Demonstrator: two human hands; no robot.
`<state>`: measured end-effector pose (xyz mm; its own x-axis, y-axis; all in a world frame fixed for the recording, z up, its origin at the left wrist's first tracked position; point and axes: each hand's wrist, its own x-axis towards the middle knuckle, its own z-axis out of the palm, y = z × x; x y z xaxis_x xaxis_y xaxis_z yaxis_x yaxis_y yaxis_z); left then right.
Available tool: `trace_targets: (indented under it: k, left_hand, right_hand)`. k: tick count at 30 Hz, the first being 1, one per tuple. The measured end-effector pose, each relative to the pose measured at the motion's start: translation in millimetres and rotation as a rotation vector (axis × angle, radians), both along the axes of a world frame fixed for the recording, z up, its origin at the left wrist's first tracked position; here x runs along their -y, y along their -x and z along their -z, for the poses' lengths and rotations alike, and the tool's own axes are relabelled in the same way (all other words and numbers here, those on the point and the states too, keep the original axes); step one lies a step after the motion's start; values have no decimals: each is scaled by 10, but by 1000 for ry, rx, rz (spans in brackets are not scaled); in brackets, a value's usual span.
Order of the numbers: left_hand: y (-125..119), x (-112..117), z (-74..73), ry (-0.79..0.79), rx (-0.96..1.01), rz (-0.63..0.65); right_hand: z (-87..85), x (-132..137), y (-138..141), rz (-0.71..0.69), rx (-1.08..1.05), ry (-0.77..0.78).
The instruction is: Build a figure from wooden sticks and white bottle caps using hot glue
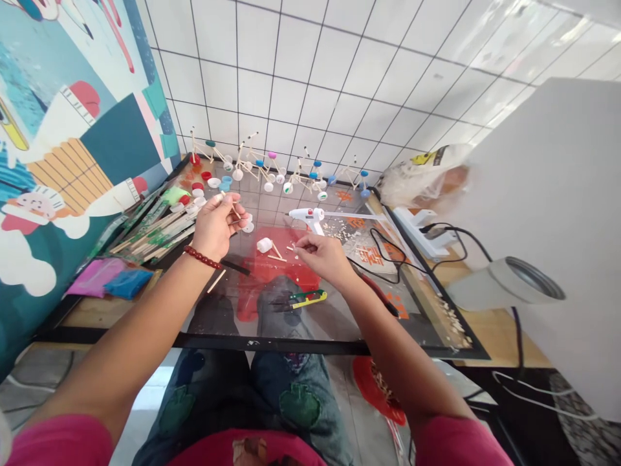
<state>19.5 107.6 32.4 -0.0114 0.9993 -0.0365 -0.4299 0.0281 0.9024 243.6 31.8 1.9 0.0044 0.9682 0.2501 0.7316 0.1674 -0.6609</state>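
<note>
My left hand (217,226) is raised over the glass tabletop (228,317), its fingertips pinching a thin wooden stick (233,208). My right hand (325,257) is a little lower and to the right, with its fingertips pinching a tiny wooden piece (293,248). Between the hands lie a white bottle cap (264,244) and short sticks on a red mat (286,272). A white hot glue gun (308,219) lies just beyond my right hand. Along the far edge stand several small models (257,165) of sticks and bottle caps.
Bundled wooden sticks (160,230) and loose caps (198,188) lie at the left, near pink and blue packets (114,278). A yellow-green utility knife (308,299) lies near the front. A power strip (420,233), black cables (388,249) and a plastic bag (422,178) are at the right.
</note>
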Motion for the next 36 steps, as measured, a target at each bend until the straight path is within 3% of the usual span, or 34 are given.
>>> trace_targets:
  k: [3,5,11,15,23,27,31,36]
  left_hand:
    - [15,-26,26,-23,-43,-9]
    - [35,-44,59,-81,-186,-5]
    - [66,-38,167,-255,-1122,125]
    - [-5,11,249,-241,-1357,244]
    - [-103,60,389,-315,-1372,377]
    - [-125,72,409,-255,-1155,313]
    - [-142,57,434,-196,-899,237]
    - [-154,64,431,-168,-795,247]
  right_hand:
    - [65,0,-71,22,108,24]
    - [93,-20,-70,3,184,41]
    - [207,-8,9,-140,438,-5]
    - [272,20,30,-180,465,2]
    - [205,43,1,-254,449,9]
    - [187,94,-13,-260,380,24]
    - [218,91,-33,-155,238,14]
    - [304,12,-59,-54,41,-29]
